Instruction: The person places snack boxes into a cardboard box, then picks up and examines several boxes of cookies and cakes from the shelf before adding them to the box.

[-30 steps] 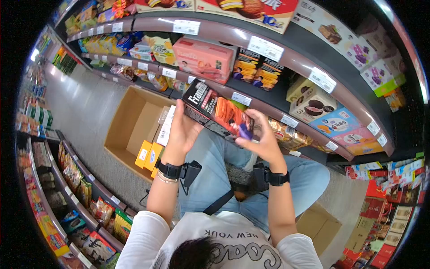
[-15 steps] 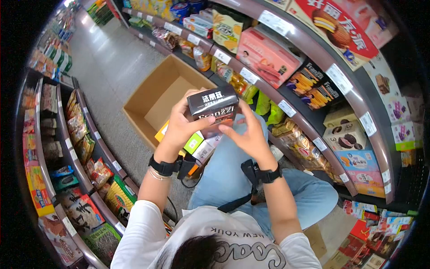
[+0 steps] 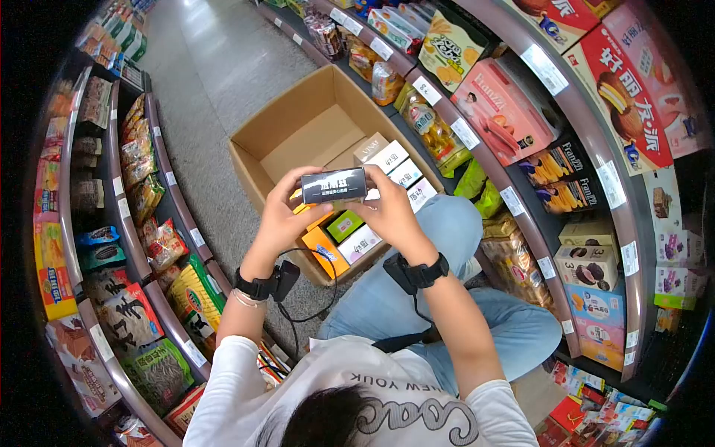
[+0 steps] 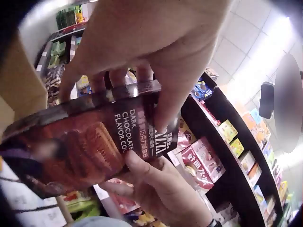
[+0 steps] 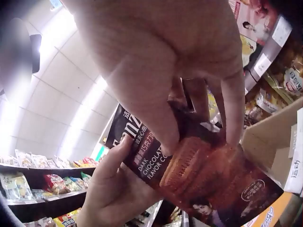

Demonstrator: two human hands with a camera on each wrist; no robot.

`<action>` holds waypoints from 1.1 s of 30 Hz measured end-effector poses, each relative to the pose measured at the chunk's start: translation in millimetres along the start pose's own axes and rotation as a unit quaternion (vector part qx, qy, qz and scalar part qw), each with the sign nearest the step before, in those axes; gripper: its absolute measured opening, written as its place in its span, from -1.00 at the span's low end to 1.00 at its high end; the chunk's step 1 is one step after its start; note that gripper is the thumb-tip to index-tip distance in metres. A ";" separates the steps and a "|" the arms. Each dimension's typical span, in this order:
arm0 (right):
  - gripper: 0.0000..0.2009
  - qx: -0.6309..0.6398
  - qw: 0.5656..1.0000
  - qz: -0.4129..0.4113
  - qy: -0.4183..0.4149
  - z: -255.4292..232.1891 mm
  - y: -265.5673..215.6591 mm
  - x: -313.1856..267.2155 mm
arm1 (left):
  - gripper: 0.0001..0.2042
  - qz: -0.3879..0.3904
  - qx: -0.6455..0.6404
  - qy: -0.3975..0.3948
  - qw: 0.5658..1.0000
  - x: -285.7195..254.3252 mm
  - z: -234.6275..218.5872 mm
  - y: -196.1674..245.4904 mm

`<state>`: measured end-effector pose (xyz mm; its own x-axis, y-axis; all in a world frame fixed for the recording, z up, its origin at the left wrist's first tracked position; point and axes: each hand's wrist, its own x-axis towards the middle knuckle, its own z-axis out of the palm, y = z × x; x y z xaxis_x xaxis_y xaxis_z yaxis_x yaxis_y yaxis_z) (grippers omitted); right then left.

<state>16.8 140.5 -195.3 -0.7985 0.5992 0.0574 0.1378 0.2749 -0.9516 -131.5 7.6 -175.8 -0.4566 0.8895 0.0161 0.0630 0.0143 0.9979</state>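
Note:
Both hands hold a black box of dark chocolate flavor cookies [image 3: 333, 186], its narrow end turned up toward the head camera. My left hand [image 3: 287, 212] grips one side, with the thumb on the printed front. On the opposite side, my right hand [image 3: 391, 212] grips it between thumb and fingers. A cookie picture fills the box front [image 4: 71, 151] in the left wrist view. In the head view the box overlaps an open cardboard carton [image 3: 294, 100]. White boxes [image 3: 387, 158], an orange box [image 3: 325, 249] and a green-topped box [image 3: 345, 226] lie in that carton.
Shelves of boxed and bagged snacks curve along the right, with a pink box [image 3: 499, 112] and black cookie boxes [image 3: 558, 194] on them. Another snack shelf [image 3: 138, 283] runs along the left. A black cable [image 3: 298, 319] loops near the left wrist. The person's bent leg [image 3: 424, 238] is beside the carton.
The cookie box has turned from lying slanted, front showing, to end-up, and has moved left from near the shelf to over the carton. The head view has swung toward the carton.

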 end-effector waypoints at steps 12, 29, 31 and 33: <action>-0.51 0.035 0.999 0.014 0.012 12.8 41.9 75.8 | -0.54 0.056 0.150 0.066 0.985 63.8 -23.6 -17.3; -0.55 0.234 0.968 0.092 -0.007 37.5 111.0 116.9 | -0.59 -0.023 0.162 0.147 0.976 107.5 -32.0 -98.7; -0.56 0.224 0.968 0.113 -0.021 35.9 112.0 116.5 | -0.58 -0.041 0.135 0.143 0.980 104.7 -29.5 -110.9; -0.57 0.224 0.965 0.131 -0.044 34.1 112.6 114.9 | -0.60 -0.052 0.138 0.142 0.979 104.4 -27.3 -122.1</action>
<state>-79.3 214.7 -306.2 -0.8197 0.5330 -0.2097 0.0902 -0.2414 -0.9662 -211.1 86.2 -294.3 -0.6986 0.7150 -0.0287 0.2224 0.2551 0.9410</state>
